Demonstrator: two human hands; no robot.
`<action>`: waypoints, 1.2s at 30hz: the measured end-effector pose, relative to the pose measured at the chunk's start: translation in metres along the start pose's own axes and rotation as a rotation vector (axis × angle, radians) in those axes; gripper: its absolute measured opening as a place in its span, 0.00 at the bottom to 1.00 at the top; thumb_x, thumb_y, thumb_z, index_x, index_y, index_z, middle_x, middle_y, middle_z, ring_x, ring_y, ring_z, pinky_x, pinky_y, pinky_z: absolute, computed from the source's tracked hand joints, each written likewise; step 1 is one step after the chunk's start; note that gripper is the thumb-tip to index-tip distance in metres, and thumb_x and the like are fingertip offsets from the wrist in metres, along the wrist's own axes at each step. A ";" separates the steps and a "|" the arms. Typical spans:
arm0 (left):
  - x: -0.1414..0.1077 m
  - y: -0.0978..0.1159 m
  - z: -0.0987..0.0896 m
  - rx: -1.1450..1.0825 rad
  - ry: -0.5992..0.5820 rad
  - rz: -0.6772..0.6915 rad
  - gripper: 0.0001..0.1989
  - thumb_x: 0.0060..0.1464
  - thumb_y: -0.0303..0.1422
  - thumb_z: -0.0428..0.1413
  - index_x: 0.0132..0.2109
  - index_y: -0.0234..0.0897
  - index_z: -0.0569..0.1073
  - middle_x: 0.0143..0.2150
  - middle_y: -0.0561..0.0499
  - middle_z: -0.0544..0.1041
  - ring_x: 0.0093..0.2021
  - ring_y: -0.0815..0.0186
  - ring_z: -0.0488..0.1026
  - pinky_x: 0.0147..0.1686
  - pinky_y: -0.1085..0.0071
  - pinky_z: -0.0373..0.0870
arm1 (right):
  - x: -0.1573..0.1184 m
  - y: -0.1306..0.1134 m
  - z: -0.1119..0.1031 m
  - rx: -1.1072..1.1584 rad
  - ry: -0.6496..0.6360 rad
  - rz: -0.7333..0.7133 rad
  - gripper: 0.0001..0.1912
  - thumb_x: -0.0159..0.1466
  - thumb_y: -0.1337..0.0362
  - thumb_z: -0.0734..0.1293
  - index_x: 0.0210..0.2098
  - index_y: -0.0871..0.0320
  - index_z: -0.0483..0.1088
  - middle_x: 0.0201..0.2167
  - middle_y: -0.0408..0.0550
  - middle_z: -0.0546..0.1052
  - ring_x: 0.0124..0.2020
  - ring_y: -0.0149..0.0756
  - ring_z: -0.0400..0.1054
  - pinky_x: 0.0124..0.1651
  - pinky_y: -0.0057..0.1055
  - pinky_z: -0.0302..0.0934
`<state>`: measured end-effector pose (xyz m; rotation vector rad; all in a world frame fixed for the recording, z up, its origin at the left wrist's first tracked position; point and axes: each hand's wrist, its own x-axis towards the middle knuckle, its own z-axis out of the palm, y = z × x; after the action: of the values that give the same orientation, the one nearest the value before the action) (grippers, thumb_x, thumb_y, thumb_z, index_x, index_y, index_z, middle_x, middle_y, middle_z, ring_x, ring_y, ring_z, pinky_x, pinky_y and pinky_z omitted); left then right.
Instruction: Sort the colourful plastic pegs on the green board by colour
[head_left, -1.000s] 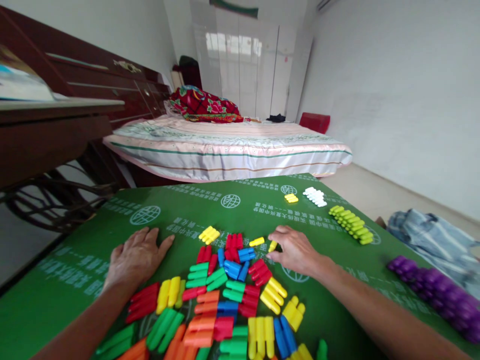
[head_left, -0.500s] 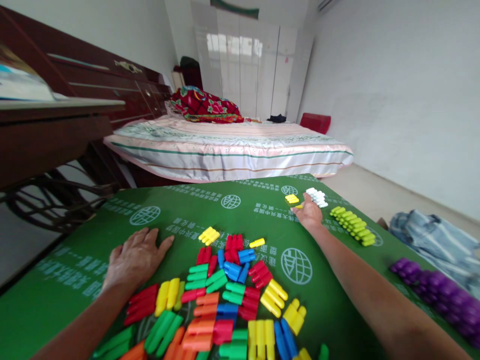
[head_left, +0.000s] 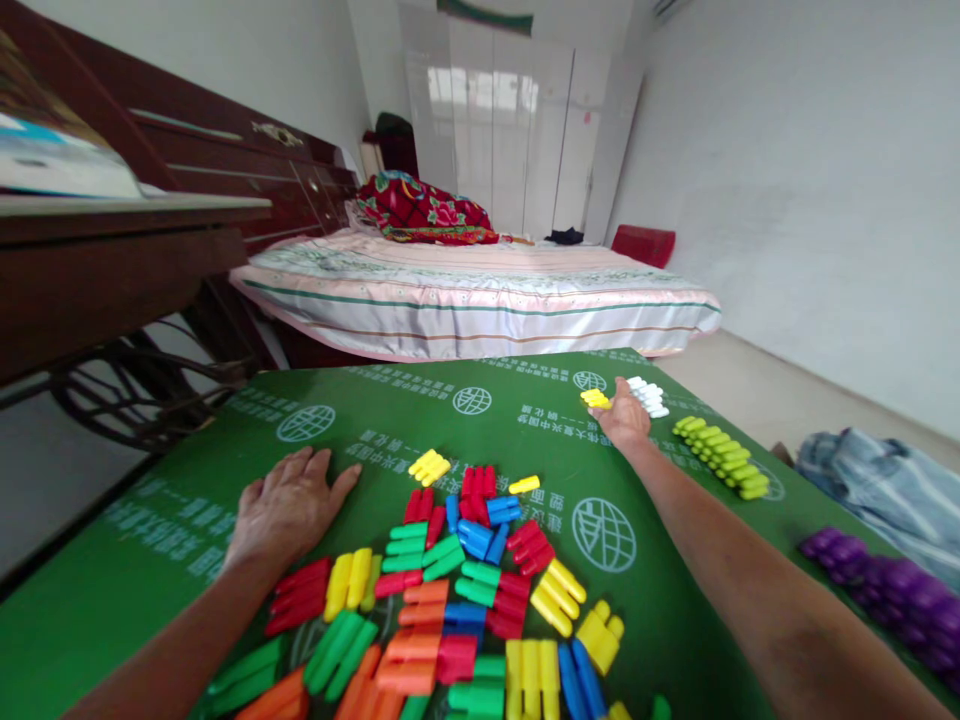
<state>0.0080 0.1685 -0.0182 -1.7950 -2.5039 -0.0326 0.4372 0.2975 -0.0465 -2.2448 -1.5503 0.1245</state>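
My left hand [head_left: 289,505] lies flat on the green table [head_left: 397,410], palm down, fingers apart, left of the coloured pieces. My right hand [head_left: 624,415] reaches to the far right, thumb and fingers at a small yellow group [head_left: 595,398], just left of the white pieces [head_left: 648,397]. Whether it grips a yellow piece is hidden by the fingers. Nearer me are many red, blue, green, orange and yellow pieces, among them a yellow cluster [head_left: 429,467], a lone yellow piece [head_left: 524,484] and a red group [head_left: 478,481].
Lime pieces [head_left: 721,455] and purple pieces [head_left: 885,590] stand in rows on the right. Beyond the table are a bed [head_left: 480,300] and a dark wooden desk [head_left: 112,270] at the left. Blue cloth [head_left: 885,485] lies past the right edge.
My right hand has come up against the small yellow group, and the yellow piece earlier at its fingertips no longer shows apart. My left hand rests as before; the view has shifted slightly.
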 end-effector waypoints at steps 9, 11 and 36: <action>-0.003 0.001 -0.001 0.034 0.006 0.018 0.35 0.59 0.50 0.34 0.64 0.30 0.56 0.68 0.39 0.54 0.68 0.52 0.50 0.64 0.50 0.52 | -0.023 -0.003 -0.012 -0.033 0.095 -0.118 0.35 0.61 0.57 0.68 0.63 0.62 0.57 0.48 0.58 0.76 0.50 0.47 0.69 0.48 0.37 0.61; -0.003 0.002 -0.001 0.036 0.003 0.020 0.35 0.59 0.50 0.35 0.64 0.30 0.56 0.68 0.39 0.54 0.68 0.52 0.50 0.64 0.51 0.52 | -0.047 -0.014 -0.019 -0.034 0.074 -0.305 0.25 0.62 0.58 0.66 0.57 0.60 0.66 0.48 0.55 0.76 0.49 0.44 0.69 0.48 0.35 0.60; 0.002 -0.001 0.001 0.006 -0.009 0.005 0.37 0.56 0.51 0.33 0.64 0.30 0.57 0.68 0.39 0.54 0.68 0.52 0.49 0.65 0.49 0.50 | -0.062 0.016 -0.028 -0.135 -0.049 -0.220 0.29 0.63 0.62 0.62 0.63 0.59 0.58 0.46 0.54 0.76 0.47 0.43 0.70 0.46 0.33 0.61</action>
<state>0.0066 0.1702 -0.0195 -1.8033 -2.5032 -0.0165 0.4365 0.2284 -0.0365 -2.1665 -1.8700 0.0120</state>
